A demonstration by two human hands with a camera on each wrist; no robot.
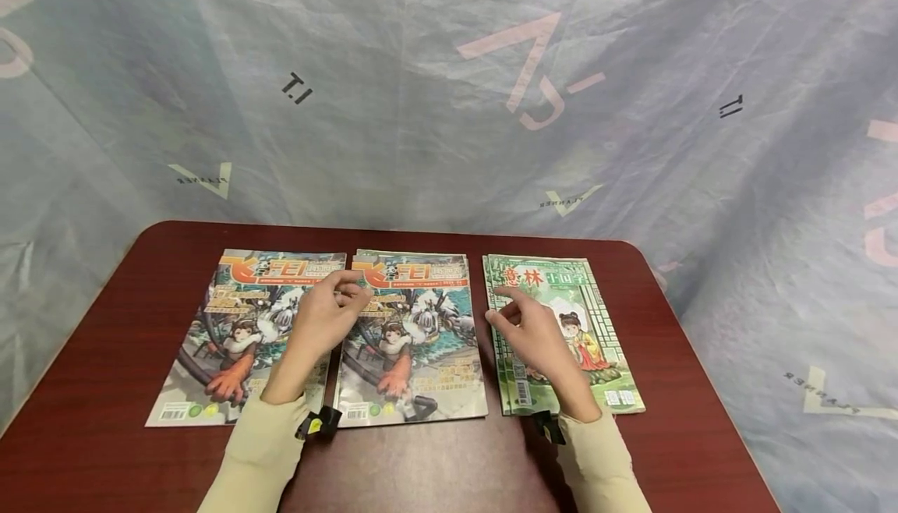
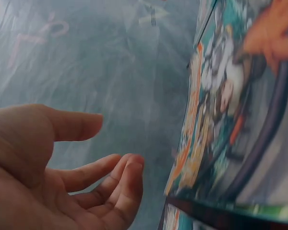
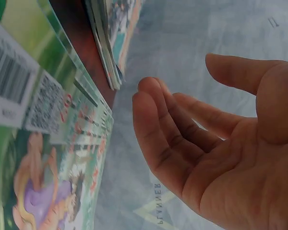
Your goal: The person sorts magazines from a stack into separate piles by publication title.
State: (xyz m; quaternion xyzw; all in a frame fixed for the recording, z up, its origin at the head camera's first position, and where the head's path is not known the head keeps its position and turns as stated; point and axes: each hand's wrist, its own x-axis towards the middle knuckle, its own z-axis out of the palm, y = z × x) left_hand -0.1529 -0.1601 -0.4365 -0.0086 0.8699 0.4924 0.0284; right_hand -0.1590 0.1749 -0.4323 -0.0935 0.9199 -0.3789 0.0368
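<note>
My left hand [image 1: 330, 312] hovers over the gap between two matching magazines, with its fingers loosely bent and nothing in them. The left magazine [image 1: 210, 365] and the middle magazine [image 1: 449, 349] carry the same orange-titled cover with a dark-haired figure. Above the left edge of a green magazine [image 1: 617, 349] hangs my right hand [image 1: 526, 327], its thumb apart from the relaxed fingers. In the left wrist view the left palm [image 2: 19, 167] is bare, and the right wrist view shows the right palm [image 3: 249, 163] holding nothing.
More magazines lie under the middle and green ones, their edges peeking out. The three groups stand side by side on a dark red table [image 1: 91, 326] with rounded far corners. A grey printed curtain [image 1: 393, 107] hangs behind and beside it. Black straps [image 1: 324, 422] circle the wrists.
</note>
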